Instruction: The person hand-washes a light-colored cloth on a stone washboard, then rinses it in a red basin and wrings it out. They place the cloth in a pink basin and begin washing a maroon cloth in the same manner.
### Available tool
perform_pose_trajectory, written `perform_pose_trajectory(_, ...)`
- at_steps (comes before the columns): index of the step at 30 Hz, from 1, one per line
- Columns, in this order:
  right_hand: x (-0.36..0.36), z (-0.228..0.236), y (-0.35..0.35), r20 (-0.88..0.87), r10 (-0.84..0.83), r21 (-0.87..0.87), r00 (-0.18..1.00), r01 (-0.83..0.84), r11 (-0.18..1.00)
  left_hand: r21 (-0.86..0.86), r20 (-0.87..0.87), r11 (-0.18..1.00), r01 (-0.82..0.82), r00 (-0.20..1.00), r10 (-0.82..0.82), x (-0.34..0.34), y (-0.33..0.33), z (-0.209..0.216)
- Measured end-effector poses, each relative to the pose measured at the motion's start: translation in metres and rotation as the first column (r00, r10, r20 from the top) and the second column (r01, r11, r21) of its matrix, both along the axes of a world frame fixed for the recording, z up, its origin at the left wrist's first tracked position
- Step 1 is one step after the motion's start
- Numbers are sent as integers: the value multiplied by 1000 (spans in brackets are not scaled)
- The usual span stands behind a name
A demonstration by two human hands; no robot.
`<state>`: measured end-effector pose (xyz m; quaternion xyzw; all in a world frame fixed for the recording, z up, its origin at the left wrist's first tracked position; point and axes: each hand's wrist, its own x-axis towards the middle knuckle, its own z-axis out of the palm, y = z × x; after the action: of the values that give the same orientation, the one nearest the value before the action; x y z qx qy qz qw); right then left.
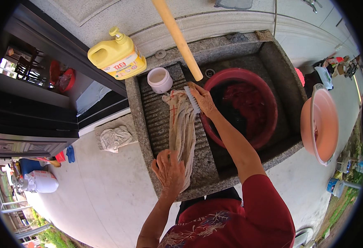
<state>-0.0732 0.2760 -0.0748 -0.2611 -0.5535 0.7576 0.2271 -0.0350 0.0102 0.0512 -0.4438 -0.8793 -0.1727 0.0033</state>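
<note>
Right hand (203, 100) clutching a white-bristled brush (192, 99), bristles against long beige cloth (181, 132), left hand (169, 171) touching cloth, grasp unclear

Peach basin (329, 128) at 3 o'clock. White container (45, 182) on pale floor (103, 186) at 8. Dark chairs (24, 68) indoors at 10.

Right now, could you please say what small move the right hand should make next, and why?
Probably draw the brush along the cloth toward the left hand: the right hand grips the brush at the cloth's far end, while the left rests on the near part, perhaps steadying it against the washboard.
</note>
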Motion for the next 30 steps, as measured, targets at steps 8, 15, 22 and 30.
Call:
perform_pose_trajectory(8, 30, 13, -14, 312, 19, 517, 950, -186, 835, -188, 142, 973, 134, 984, -108, -16, 16, -86)
perform_pose_trajectory(15, 85, 47, -136, 177, 370, 960, 912, -243, 139, 196, 330, 932, 306, 874, -357, 28, -31, -29)
perform_pose_trajectory(22, -2, 21, -10, 369, -358, 929, 858, -332, 162, 232, 319, 929, 289, 879, -353, 44, -27, -14)
perform_pose_trajectory(30, 61, 53, -119, 218, 431, 974, 875, -221, -43, 115, 405, 978, 176, 890, -208, 39, -19, -33)
